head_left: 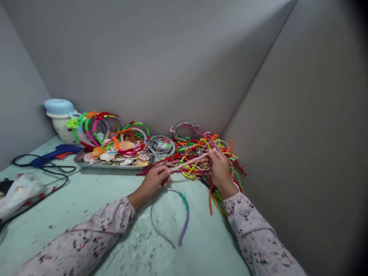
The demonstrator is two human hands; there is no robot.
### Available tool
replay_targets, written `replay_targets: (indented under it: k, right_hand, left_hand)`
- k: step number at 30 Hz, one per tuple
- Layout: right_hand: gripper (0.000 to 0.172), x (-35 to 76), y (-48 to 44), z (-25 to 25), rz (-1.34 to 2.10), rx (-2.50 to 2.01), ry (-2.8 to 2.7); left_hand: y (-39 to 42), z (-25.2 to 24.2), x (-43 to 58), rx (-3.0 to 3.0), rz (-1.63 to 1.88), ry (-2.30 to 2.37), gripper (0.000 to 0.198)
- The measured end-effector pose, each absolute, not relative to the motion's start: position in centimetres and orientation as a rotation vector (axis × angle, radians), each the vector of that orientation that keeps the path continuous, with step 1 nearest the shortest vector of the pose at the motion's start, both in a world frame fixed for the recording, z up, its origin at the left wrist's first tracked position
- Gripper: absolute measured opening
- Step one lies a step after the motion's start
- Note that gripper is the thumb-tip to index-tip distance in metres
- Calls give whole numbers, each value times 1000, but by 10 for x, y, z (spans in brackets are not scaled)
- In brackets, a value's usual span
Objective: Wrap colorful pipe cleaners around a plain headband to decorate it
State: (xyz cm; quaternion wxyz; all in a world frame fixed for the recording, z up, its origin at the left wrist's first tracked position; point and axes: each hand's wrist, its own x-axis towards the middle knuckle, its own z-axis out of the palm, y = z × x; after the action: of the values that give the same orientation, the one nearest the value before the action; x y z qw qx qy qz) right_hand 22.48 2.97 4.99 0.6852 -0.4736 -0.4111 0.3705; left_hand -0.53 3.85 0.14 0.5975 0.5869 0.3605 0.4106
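A light pink pipe cleaner point(188, 164) is stretched between my two hands above the table. My left hand point(157, 177) pinches its left end, and my right hand point(220, 168) grips the other end. Behind and below it lies a tangled heap of coloured pipe cleaners point(195, 147), partly covered by my right hand. On the table below my hands rests a thin metal headband point(156, 226). One side of it is wrapped in teal and purple fuzzy pipe cleaner point(185, 218); the rest is bare.
A metal tray point(112, 166) holds seashells point(107, 155) with several wrapped headbands point(100, 130) on top. Coiled bare headbands point(161, 145) stand beside it. At left are a blue glue gun point(54, 153) with a black cord, a blue-lidded container point(61, 120) and a plastic bag point(21, 193). Grey walls point(301, 134) enclose the table.
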Motion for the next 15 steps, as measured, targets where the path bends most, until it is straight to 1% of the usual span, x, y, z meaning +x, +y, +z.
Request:
replay_targets:
  k: [8,15]
  right_hand:
    - [18,238,29,46,847,-1058,-864]
    - [12,240,30,51,958,-978,-746]
  left_hand:
    - [37,2,-4,1294,949,869,26]
    - [38,4,-4,1199,986,870,28]
